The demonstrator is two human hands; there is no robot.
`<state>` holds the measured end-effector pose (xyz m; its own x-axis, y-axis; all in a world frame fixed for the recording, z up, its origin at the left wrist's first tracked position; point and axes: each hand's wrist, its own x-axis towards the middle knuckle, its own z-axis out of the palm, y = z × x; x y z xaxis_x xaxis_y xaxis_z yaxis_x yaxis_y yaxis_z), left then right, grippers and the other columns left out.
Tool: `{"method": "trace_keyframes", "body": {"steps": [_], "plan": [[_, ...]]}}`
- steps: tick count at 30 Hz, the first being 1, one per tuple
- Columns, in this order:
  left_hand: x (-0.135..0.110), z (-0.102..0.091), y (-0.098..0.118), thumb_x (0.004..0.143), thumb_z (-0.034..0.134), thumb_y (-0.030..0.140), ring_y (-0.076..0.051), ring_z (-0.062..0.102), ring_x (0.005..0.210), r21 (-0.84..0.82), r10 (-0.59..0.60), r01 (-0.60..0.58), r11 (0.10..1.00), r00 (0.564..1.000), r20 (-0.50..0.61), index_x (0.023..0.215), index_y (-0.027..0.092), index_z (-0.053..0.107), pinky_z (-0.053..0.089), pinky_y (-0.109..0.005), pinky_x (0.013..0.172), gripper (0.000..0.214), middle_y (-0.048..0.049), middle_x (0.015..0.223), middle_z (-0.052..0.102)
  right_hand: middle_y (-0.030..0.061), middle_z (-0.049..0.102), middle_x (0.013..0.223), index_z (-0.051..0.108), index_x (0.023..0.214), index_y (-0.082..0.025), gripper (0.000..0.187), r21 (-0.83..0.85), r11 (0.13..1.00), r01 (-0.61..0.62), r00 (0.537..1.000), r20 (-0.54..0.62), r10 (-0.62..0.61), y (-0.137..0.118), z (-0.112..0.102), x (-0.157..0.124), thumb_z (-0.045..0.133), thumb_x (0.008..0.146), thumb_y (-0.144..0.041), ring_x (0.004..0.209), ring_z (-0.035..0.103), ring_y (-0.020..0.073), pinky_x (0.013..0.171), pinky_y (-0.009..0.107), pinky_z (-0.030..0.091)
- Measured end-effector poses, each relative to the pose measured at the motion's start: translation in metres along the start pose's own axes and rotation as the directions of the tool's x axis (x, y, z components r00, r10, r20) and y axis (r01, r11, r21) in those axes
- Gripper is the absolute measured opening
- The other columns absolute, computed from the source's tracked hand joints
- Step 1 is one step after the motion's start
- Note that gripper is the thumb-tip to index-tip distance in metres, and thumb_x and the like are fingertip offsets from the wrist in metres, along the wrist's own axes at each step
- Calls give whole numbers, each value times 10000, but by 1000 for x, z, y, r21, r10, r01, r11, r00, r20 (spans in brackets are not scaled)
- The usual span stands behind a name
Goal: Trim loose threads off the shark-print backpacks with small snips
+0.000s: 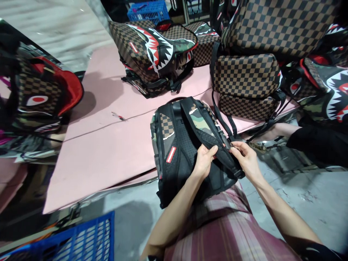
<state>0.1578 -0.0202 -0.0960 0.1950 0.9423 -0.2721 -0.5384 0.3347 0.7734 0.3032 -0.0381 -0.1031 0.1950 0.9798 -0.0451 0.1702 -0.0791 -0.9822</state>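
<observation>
A black backpack [187,152] with checkered and camouflage panels rests against the pink table's near edge, its strap side facing up. My left hand [205,159] is closed around one padded shoulder strap [202,123], thumb on top. At the strap's outer edge my right hand [244,156] pinches something small and dark that I cannot make out. On the other strap sits a red label [170,154]. The backpack's lower end lies over my plaid-covered lap [217,232].
Checkered backpacks with shark-mouth prints [157,50] stand at the back of the pink table [108,156]; more are stacked right [247,76]. An open one [40,94] is at left. Another person's arm [282,130] reaches in from the right. Blue crates [89,235] stand below and behind [148,11].
</observation>
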Motion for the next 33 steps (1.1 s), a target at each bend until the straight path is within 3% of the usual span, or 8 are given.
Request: {"method": "trace_keyframes", "body": {"steps": [6, 11, 21, 24, 25, 27, 29, 33], "plan": [[-3, 2, -3, 654, 725, 285, -182, 640, 742, 87, -21, 28, 996, 997, -74, 924, 114, 625, 518, -314, 704, 335, -75, 863, 682, 25, 627, 688, 623, 719, -145, 342, -4, 995, -98, 985, 142, 98, -8, 9, 15, 645, 677, -483, 636, 562, 155, 598, 270, 436], [-1, -7, -16, 616, 688, 174, -182, 638, 773, 117, 46, -24, 993, 981, -190, 878, 100, 642, 502, -295, 747, 276, -80, 854, 688, 65, 692, 859, 674, 858, -144, 348, -88, 994, -70, 977, 194, 86, 6, 21, 20, 666, 660, -430, 794, 622, 209, 745, 324, 463], [-32, -22, -25, 792, 554, 233, -188, 619, 948, 327, -68, 79, 942, 997, -47, 1153, 156, 515, 519, -299, 760, 371, -110, 1086, 633, 88, 705, 842, 671, 810, -135, 350, -118, 990, -75, 980, 176, 95, 27, 32, 17, 664, 627, -434, 799, 644, 234, 753, 356, 485], [-83, -44, -14, 825, 517, 177, -166, 615, 920, 733, 233, -169, 659, 972, 15, 1180, 188, 523, 510, -296, 786, 355, -103, 1076, 625, 92, 708, 848, 677, 821, -133, 366, -131, 987, -90, 979, 172, 112, 26, 27, 18, 669, 623, -440, 806, 649, 245, 763, 370, 491], [-104, -55, -7, 834, 514, 159, -162, 603, 942, 846, 373, -277, 455, 922, 101, 1178, 217, 533, 500, -293, 803, 350, -90, 1090, 616, 92, 710, 846, 683, 836, -131, 377, -146, 985, -94, 975, 186, 120, 25, 22, 17, 676, 621, -441, 804, 651, 249, 762, 374, 495], [-141, -81, 7, 809, 564, 125, -167, 577, 972, 949, 659, -316, 2, 714, 237, 1151, 273, 548, 464, -322, 869, 373, -47, 1022, 626, 90, 712, 895, 690, 917, -135, 412, -195, 978, -74, 959, 255, 123, 21, 8, 12, 686, 635, -436, 842, 653, 257, 790, 386, 496], [-167, -109, 15, 751, 670, 243, -241, 538, 1045, 980, 772, -87, -177, 605, 194, 1223, 229, 492, 441, -414, 904, 504, -95, 1079, 593, 82, 700, 990, 675, 1025, -154, 461, -241, 970, -31, 935, 336, 113, 18, -10, 4, 700, 647, -418, 924, 642, 264, 855, 399, 484], [-180, -147, 5, 778, 606, 402, -261, 562, 1006, 995, 594, 97, 3, 801, -80, 1314, 189, 371, 497, -410, 792, 623, -129, 1138, 568, 72, 676, 1077, 653, 1098, -182, 515, -244, 969, -47, 925, 356, 134, 17, -36, -14, 726, 635, -395, 1006, 620, 278, 925, 434, 463]]}}
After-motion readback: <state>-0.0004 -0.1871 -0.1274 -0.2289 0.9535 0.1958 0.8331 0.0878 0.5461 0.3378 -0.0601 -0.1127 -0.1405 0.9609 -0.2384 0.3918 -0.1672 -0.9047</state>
